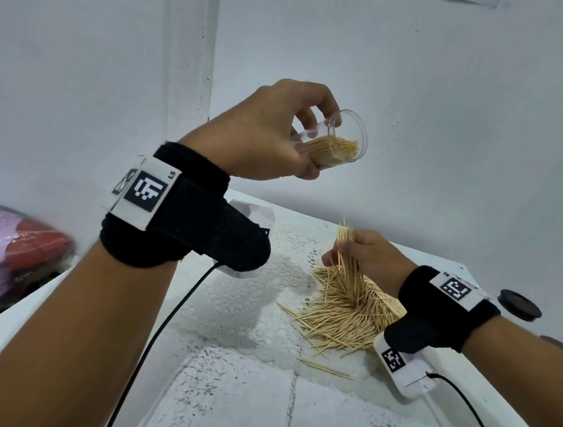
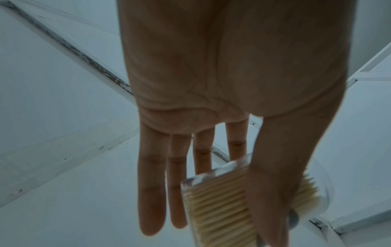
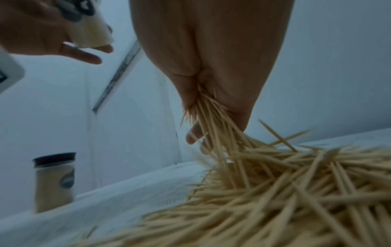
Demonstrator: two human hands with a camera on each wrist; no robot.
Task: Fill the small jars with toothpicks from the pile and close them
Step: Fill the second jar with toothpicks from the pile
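My left hand (image 1: pixel 299 140) holds a clear small jar (image 1: pixel 338 140) up in the air, tilted on its side with its open mouth toward the right. It is partly filled with toothpicks (image 2: pixel 220 205); thumb and forefinger pinch it while the other fingers (image 2: pixel 152 192) hang straight. Lower right, my right hand (image 1: pixel 354 252) grips a bunch of toothpicks (image 3: pixel 211 113) just above the loose pile (image 1: pixel 343 309) on the table. A closed jar (image 3: pixel 54 182) with a dark lid, full of toothpicks, stands at the left in the right wrist view.
A white lace mat (image 1: pixel 232 304) covers the white table under the pile. A black round lid (image 1: pixel 519 304) lies at the table's right edge. Pink and red packages (image 1: pixel 8 245) sit off the table at left. Walls stand close behind. Wrist-camera cables trail over the table.
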